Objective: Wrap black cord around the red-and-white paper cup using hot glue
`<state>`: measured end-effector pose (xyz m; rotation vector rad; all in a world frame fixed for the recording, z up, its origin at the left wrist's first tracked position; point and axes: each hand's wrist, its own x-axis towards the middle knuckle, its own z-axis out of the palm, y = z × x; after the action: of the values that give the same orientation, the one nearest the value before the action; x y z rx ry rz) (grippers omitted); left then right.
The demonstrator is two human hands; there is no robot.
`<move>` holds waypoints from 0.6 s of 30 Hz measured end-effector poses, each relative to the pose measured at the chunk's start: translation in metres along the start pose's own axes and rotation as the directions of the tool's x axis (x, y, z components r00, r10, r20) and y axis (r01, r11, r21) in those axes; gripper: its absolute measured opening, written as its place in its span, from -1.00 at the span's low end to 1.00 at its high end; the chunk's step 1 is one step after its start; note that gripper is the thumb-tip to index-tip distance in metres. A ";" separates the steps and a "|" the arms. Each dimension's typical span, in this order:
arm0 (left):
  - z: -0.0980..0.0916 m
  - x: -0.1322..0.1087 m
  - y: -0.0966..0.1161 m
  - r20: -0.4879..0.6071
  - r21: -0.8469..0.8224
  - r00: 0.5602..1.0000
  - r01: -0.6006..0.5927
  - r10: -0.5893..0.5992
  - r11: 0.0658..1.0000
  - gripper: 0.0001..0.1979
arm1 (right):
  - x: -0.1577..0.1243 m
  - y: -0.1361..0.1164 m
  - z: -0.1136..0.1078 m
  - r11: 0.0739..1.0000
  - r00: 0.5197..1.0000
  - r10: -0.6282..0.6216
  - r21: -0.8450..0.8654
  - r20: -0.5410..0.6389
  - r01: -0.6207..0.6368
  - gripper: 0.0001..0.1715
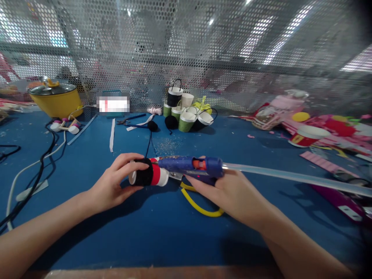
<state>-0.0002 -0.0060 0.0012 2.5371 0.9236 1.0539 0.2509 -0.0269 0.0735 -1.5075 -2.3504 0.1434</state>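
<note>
Lying on its side, a small paper cup (159, 175) with a red and white wall is partly wrapped in black yarn (144, 173). My left hand (117, 180) grips it by the wrapped end, fingers over the top and thumb below. A blue hot glue gun (186, 164) is in my right hand (223, 190), its tip at the cup's wall beside the yarn's edge. From the gun's back a long clear glue stick (290, 179) runs out to the right. One yarn strand trails from the cup to a black yarn ball (152, 126).
Yarn-wrapped cups (187, 118) cluster at the back near a perforated metal screen (139, 58). A yellow pot (56, 97) and cables (43, 159) are left; pliers (123, 121) lie behind. A yellow strip (200, 207) curves below the gun. Right are another cup (308, 136) and pink scraps.
</note>
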 end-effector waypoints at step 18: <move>0.002 0.000 0.000 0.028 0.009 0.997 -0.076 0.075 0.997 -0.69 | 0.003 0.000 -0.002 0.998 0.998 -0.057 -0.012 -0.001 0.057 -0.77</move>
<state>0.0010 -0.0062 0.0003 2.6066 0.8337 1.0352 0.2506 -0.0241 0.0756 -1.4436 -2.3944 0.1139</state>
